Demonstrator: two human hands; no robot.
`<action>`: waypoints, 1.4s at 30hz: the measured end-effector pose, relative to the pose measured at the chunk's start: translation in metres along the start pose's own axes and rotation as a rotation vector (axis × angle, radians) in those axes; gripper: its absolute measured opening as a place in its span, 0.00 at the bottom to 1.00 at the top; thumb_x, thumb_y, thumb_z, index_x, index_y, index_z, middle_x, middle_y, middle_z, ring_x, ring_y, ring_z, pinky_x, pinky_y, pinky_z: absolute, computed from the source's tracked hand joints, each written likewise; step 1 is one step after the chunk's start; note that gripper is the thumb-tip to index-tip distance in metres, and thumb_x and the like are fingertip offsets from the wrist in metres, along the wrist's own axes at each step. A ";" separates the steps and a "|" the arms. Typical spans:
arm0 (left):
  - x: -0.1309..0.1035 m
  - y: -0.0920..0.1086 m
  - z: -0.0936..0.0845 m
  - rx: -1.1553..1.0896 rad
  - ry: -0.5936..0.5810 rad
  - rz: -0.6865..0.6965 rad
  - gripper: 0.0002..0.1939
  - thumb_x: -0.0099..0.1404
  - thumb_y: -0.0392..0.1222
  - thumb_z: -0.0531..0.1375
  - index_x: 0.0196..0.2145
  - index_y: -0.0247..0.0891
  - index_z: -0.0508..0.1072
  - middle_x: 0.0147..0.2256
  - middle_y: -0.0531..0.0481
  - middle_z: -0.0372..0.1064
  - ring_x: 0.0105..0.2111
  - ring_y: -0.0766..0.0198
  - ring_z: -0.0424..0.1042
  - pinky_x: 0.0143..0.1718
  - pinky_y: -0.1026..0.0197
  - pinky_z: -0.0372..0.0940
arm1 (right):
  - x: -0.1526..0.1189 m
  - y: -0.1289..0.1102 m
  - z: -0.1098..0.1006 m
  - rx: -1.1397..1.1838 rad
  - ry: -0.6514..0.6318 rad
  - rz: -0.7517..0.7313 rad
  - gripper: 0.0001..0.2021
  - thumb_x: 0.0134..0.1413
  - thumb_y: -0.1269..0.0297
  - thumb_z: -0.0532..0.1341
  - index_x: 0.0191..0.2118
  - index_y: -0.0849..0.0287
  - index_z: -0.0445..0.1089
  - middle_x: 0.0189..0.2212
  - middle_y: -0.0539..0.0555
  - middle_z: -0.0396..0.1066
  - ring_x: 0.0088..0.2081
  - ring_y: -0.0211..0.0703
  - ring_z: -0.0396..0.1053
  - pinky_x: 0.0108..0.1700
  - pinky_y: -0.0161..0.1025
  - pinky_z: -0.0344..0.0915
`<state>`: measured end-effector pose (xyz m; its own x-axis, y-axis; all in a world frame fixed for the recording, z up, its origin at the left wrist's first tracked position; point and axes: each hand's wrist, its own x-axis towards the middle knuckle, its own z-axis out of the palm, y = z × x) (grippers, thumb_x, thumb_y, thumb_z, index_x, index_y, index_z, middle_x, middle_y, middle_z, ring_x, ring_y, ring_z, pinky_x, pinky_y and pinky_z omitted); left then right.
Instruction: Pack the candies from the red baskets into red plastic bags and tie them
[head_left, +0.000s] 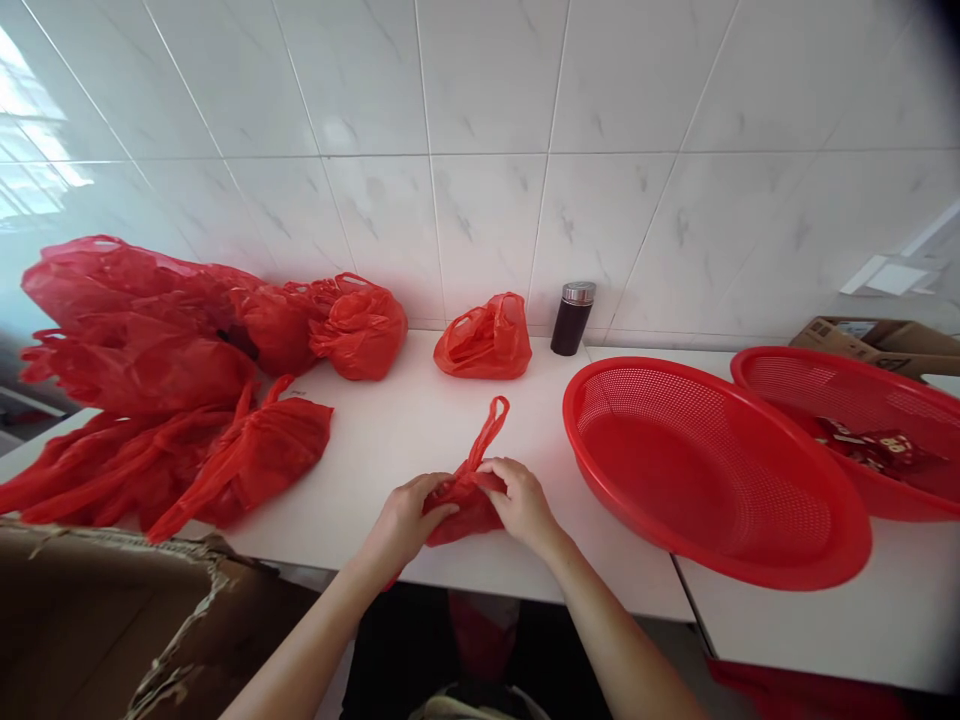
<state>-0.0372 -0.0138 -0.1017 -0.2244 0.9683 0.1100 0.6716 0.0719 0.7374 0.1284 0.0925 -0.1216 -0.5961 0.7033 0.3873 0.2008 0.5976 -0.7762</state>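
A small red plastic bag (pixel 466 515) lies at the front edge of the white table, between my two hands. One long handle loop sticks up from it, away from me. My left hand (pixel 409 515) pinches the left side of the bag, its thumb and fingers closed on the plastic. On the right side, my right hand (pixel 519 497) grips the gathered top of the same bag between thumb and fingers. What the bag holds is hidden. Behind it, near the tiled wall, stands another red bag (pixel 486 340) with its top loosely bunched.
Several filled red bags (pixel 157 360) are heaped at the left, above a torn cardboard box (pixel 90 620). A dark bottle (pixel 571 320) stands by the wall. At the right are a red basket (pixel 675 470) and a second basket (pixel 795 375) holding small packets (pixel 877 447).
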 end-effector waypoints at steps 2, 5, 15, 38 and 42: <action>0.005 0.006 -0.010 0.031 -0.016 0.005 0.10 0.62 0.46 0.57 0.38 0.41 0.74 0.36 0.49 0.73 0.35 0.60 0.70 0.39 0.59 0.63 | 0.008 0.003 -0.010 0.093 -0.037 0.023 0.06 0.59 0.66 0.56 0.36 0.53 0.71 0.35 0.50 0.74 0.38 0.43 0.69 0.44 0.41 0.64; 0.010 0.013 -0.021 0.048 -0.030 -0.010 0.14 0.63 0.52 0.55 0.30 0.39 0.73 0.28 0.52 0.70 0.27 0.63 0.65 0.30 0.62 0.59 | 0.018 0.006 -0.020 0.285 -0.088 0.028 0.06 0.59 0.64 0.56 0.36 0.54 0.71 0.35 0.50 0.73 0.39 0.42 0.70 0.44 0.39 0.64; 0.015 -0.009 -0.023 -0.104 -0.046 -0.143 0.18 0.64 0.55 0.53 0.30 0.38 0.71 0.25 0.54 0.65 0.24 0.65 0.63 0.26 0.64 0.57 | 0.028 0.020 -0.029 0.421 -0.117 0.129 0.08 0.55 0.62 0.58 0.39 0.56 0.71 0.41 0.53 0.72 0.45 0.43 0.69 0.51 0.42 0.63; -0.011 0.003 -0.050 -0.134 -0.342 -0.248 0.17 0.60 0.54 0.58 0.24 0.38 0.69 0.20 0.57 0.61 0.22 0.67 0.59 0.25 0.64 0.54 | 0.040 0.002 0.010 -0.291 -0.239 0.052 0.23 0.48 0.76 0.57 0.50 0.49 0.69 0.45 0.52 0.74 0.47 0.47 0.70 0.52 0.47 0.58; -0.008 0.007 -0.046 -0.412 -0.106 -0.121 0.17 0.65 0.53 0.53 0.28 0.38 0.69 0.36 0.50 0.69 0.37 0.63 0.67 0.42 0.61 0.60 | 0.042 -0.005 0.002 0.158 -0.217 0.078 0.26 0.50 0.71 0.59 0.57 0.51 0.63 0.55 0.53 0.66 0.55 0.46 0.64 0.56 0.45 0.59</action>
<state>-0.0631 -0.0325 -0.0663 -0.1961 0.9795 -0.0468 0.3026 0.1058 0.9472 0.1007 0.1182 -0.1023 -0.7397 0.6358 0.2203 0.1394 0.4651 -0.8742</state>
